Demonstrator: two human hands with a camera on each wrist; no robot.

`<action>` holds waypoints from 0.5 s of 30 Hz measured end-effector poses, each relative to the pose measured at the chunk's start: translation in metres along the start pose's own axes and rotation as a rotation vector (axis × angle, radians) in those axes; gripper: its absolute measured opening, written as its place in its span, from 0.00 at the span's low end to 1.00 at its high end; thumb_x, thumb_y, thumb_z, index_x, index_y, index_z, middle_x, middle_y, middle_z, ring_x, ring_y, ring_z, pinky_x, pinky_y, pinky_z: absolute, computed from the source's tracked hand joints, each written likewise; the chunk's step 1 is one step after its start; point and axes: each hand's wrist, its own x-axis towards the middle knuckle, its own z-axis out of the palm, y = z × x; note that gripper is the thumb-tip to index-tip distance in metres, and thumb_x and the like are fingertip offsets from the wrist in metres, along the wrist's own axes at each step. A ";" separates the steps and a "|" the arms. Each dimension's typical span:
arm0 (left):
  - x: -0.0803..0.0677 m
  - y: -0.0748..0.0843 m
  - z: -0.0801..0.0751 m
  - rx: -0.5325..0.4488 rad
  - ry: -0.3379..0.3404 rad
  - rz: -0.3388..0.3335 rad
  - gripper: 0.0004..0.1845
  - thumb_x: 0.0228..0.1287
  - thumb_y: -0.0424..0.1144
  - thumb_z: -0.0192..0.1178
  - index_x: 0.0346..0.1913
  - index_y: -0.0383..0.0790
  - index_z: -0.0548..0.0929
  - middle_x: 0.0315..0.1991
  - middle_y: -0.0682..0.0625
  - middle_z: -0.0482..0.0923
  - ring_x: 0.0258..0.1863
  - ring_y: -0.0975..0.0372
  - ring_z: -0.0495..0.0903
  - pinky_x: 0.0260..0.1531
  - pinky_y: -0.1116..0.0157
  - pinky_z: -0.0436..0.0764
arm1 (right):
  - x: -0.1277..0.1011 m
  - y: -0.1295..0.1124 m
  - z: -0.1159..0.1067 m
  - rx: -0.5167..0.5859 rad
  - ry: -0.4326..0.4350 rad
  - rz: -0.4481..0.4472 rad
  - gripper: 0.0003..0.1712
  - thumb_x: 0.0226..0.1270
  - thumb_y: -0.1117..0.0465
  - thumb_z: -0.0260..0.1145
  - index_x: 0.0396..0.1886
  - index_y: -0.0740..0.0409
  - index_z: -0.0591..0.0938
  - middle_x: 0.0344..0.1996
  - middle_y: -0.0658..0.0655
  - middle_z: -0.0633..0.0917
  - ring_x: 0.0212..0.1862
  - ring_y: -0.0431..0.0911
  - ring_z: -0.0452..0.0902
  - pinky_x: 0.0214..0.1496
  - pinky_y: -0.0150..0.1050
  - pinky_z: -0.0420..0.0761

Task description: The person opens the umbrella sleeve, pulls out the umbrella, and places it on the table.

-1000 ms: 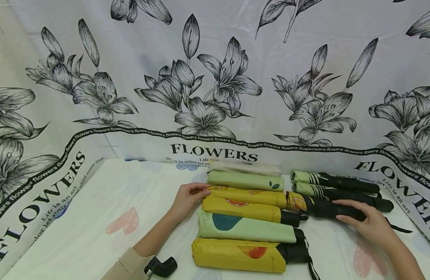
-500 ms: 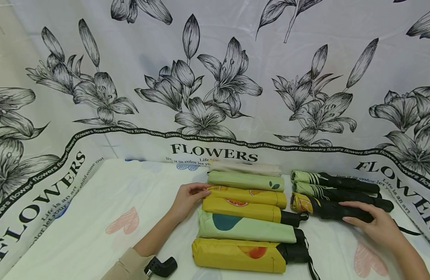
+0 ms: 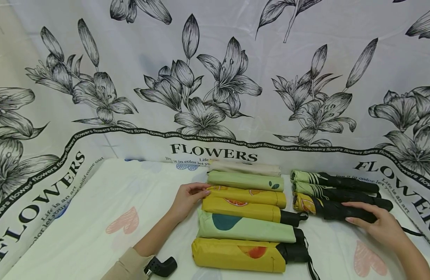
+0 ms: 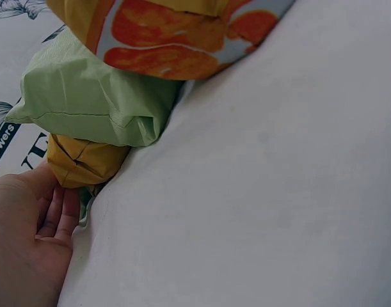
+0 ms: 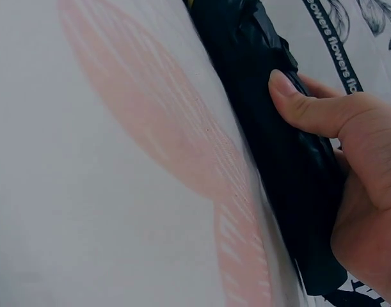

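Observation:
My left hand (image 3: 186,200) pinches the left end of a flat yellow umbrella sleeve (image 3: 248,196) printed with orange slices. In the left wrist view, the fingertips of the left hand (image 4: 32,236) are at a yellow cloth end (image 4: 86,160). My right hand (image 3: 379,223) grips a folded umbrella (image 3: 335,210), black with a yellow orange-slice tip, just right of that sleeve with a small gap between. The right wrist view shows the thumb on top of the black folded umbrella (image 5: 272,128); the other fingers are mostly hidden behind it.
Two folded green-and-black umbrellas (image 3: 351,192) lie behind the held one. Flat green (image 3: 243,181) and beige (image 3: 248,168) sleeves lie at the back. Nearer are sleeved umbrellas: yellow (image 3: 253,210), light green (image 3: 264,229) and yellow with fruit (image 3: 222,252). A flower-printed curtain (image 3: 158,116) stands behind.
My right hand has moved right with the folded umbrella, whose tip has come away from the yellow sleeve's mouth. My left hand stays at the sleeve's left end.

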 end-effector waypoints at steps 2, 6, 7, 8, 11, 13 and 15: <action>0.000 0.001 0.000 0.003 0.001 0.000 0.11 0.68 0.27 0.69 0.50 0.25 0.89 0.38 0.43 0.88 0.34 0.69 0.82 0.35 0.75 0.81 | 0.000 0.000 0.000 0.009 -0.004 0.001 0.24 0.68 0.57 0.78 0.62 0.49 0.87 0.51 0.11 0.66 0.35 0.35 0.68 0.33 0.33 0.63; -0.001 0.002 0.000 0.005 0.000 0.001 0.11 0.68 0.27 0.69 0.50 0.25 0.89 0.39 0.42 0.88 0.34 0.69 0.82 0.36 0.75 0.81 | 0.000 0.000 0.000 0.008 -0.005 -0.003 0.24 0.68 0.57 0.78 0.62 0.49 0.87 0.51 0.10 0.66 0.34 0.36 0.68 0.33 0.34 0.63; -0.001 0.002 0.000 0.006 0.000 0.002 0.11 0.68 0.27 0.69 0.50 0.25 0.89 0.39 0.42 0.88 0.34 0.69 0.82 0.36 0.76 0.81 | 0.000 0.000 0.001 0.002 0.000 -0.006 0.24 0.67 0.57 0.78 0.62 0.49 0.87 0.51 0.11 0.66 0.36 0.34 0.68 0.34 0.34 0.62; -0.001 0.002 -0.001 0.006 0.000 0.002 0.11 0.68 0.27 0.69 0.50 0.25 0.89 0.39 0.42 0.88 0.34 0.69 0.82 0.36 0.76 0.81 | 0.001 0.001 0.001 -0.009 0.006 -0.009 0.24 0.67 0.56 0.78 0.62 0.48 0.87 0.51 0.11 0.66 0.40 0.29 0.67 0.36 0.34 0.62; -0.001 0.002 -0.001 0.009 -0.004 0.004 0.11 0.68 0.27 0.69 0.51 0.25 0.89 0.39 0.42 0.88 0.34 0.69 0.82 0.36 0.76 0.81 | 0.001 0.002 0.002 0.004 0.020 -0.020 0.24 0.67 0.56 0.78 0.62 0.47 0.87 0.52 0.11 0.67 0.49 0.17 0.62 0.46 0.41 0.70; -0.001 0.002 -0.001 0.012 -0.005 0.007 0.11 0.68 0.27 0.69 0.51 0.25 0.89 0.39 0.41 0.88 0.34 0.69 0.82 0.36 0.76 0.81 | 0.001 0.003 0.002 0.004 0.034 -0.029 0.24 0.67 0.56 0.78 0.62 0.46 0.87 0.53 0.11 0.67 0.54 0.11 0.55 0.52 0.48 0.71; 0.000 0.002 0.000 0.014 -0.005 0.009 0.11 0.68 0.27 0.69 0.51 0.25 0.89 0.39 0.41 0.88 0.34 0.69 0.82 0.36 0.76 0.81 | 0.002 0.003 0.003 0.023 0.041 -0.035 0.24 0.67 0.57 0.78 0.62 0.47 0.87 0.53 0.12 0.68 0.56 0.08 0.51 0.57 0.62 0.70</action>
